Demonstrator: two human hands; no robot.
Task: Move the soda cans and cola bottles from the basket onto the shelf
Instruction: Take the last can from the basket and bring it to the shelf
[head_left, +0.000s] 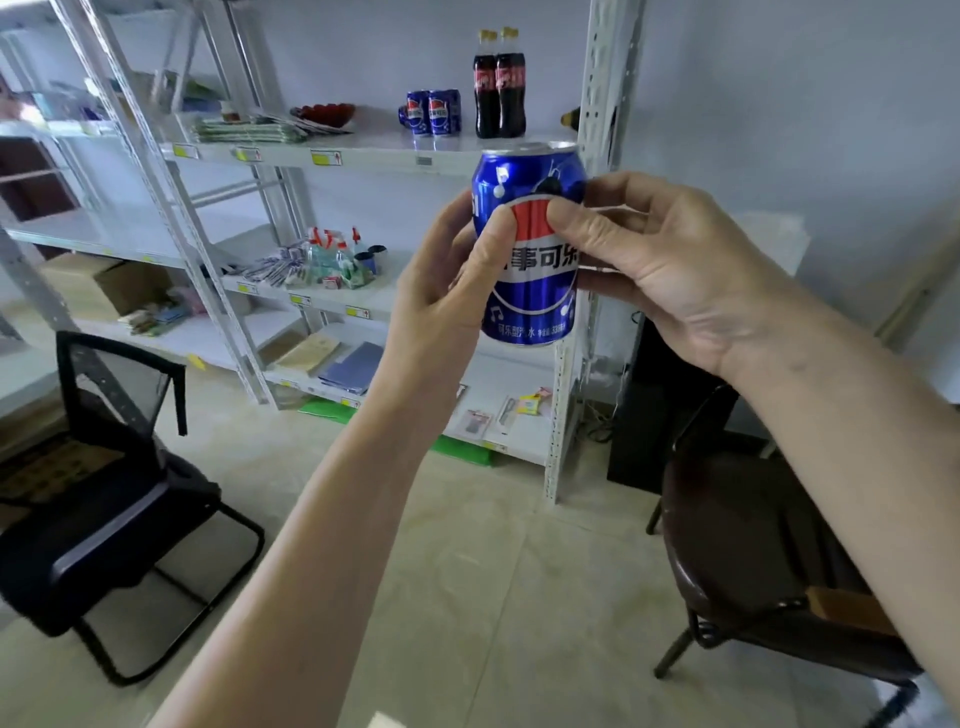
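Nearest us, our left hand (457, 275) and right hand (639, 260) both close around one blue soda can (530, 244), raised in mid-air at about 12 o'clock, in front of the shelf and not yet touching it. Left fingers wrap its left side with the thumb across the label; right fingertips pinch its right side. The can stands upright, long axis vertical, silver top rim up, label facing us.

We judge this the carrying step: the can is out of the basket, which is not in view. Next it needs lifting higher and forward to the shelf board (519, 148) beyond, at about 12 o'clock. There, blue cans (434, 111) stand at 11 o'clock just beside two cola bottles (500, 85).
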